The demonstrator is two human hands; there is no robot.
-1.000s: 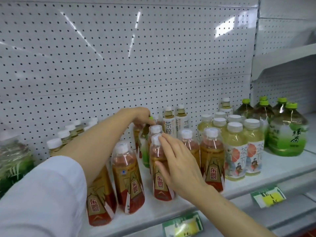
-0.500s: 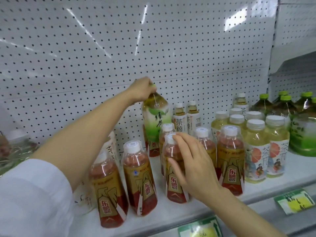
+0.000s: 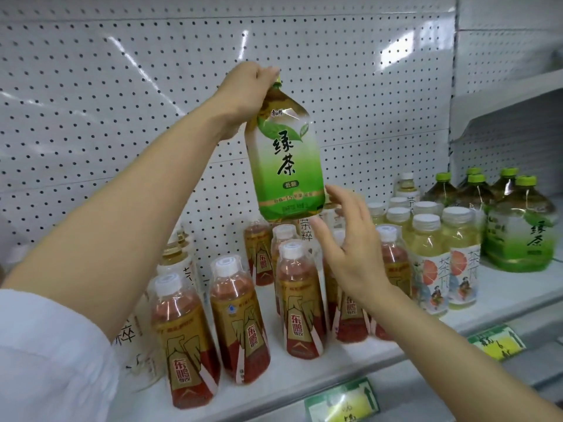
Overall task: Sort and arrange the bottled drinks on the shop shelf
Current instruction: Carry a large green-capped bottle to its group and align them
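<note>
My left hand (image 3: 246, 92) grips the cap and neck of a large green tea bottle (image 3: 288, 159) and holds it high above the shelf. My right hand (image 3: 350, 248) is open just below and right of the bottle's base, fingers spread, not touching it. Under both hands stand several red-brown drink bottles with white caps (image 3: 300, 303). Matching green tea bottles (image 3: 518, 229) stand grouped at the right end of the shelf.
Pale yellow tea bottles with orange-slice labels (image 3: 429, 263) stand between the red-brown group and the green group. White-labelled bottles (image 3: 179, 263) sit at back left. The white shelf (image 3: 502, 300) has price tags (image 3: 495, 342) on its front edge; pegboard behind.
My left hand has lifted the green tea bottle from behind the red-brown bottles to well above them. My right hand has left the red-brown bottle's cap and opened under the lifted bottle.
</note>
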